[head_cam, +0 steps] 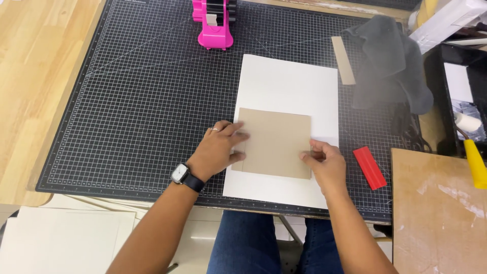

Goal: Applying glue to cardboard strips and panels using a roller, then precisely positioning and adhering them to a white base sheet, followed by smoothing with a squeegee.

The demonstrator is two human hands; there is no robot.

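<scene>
Head view: a brown card rectangle lies flat on a white sheet, which rests on a black gridded cutting mat covering most of the wooden tabletop. The left hand (a watch on its wrist) lies open, fingers spread flat on the card's left edge. The right hand has its fingers curled, the fingertips pressing on the card's lower right edge; it grips nothing. Just right of that hand a red flat tool lies on the mat. A pink tape dispenser stands at the mat's far edge. A narrow brown card strip lies beside a dark grey cloth at the far right. A brown board sits at the near right, with a yellow-handled roller beyond it.
</scene>
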